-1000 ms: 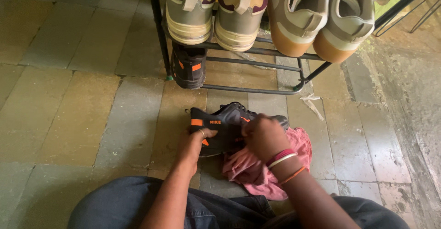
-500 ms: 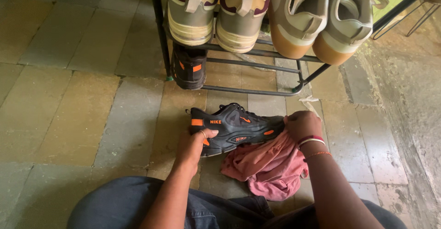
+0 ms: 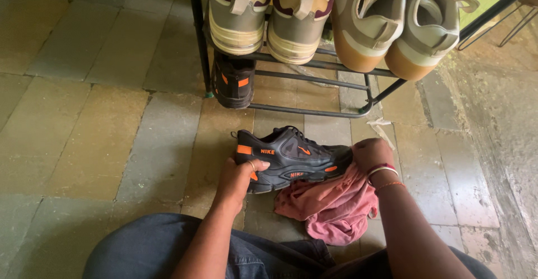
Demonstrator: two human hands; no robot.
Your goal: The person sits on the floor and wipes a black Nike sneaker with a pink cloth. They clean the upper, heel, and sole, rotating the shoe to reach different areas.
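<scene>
Stone floor tiles [image 3: 101,128] are carrying everything, w/ a metal shoe rack [image 3: 314,111] just beyond. The left hand [image 3: 238,179] is gripping the heel of the black-and-orange sneaker [image 3: 288,157], fingers curled round it, sole on the floor. The right hand [image 3: 370,153] – over the shoe's middle a sec ago – is now sitting at the toe, bunched on the pink cloth [image 3: 330,206]. So the wiping pass is looking finished toward the front end.

Rack shoes [image 3: 302,10] — tops cropped
</scene>
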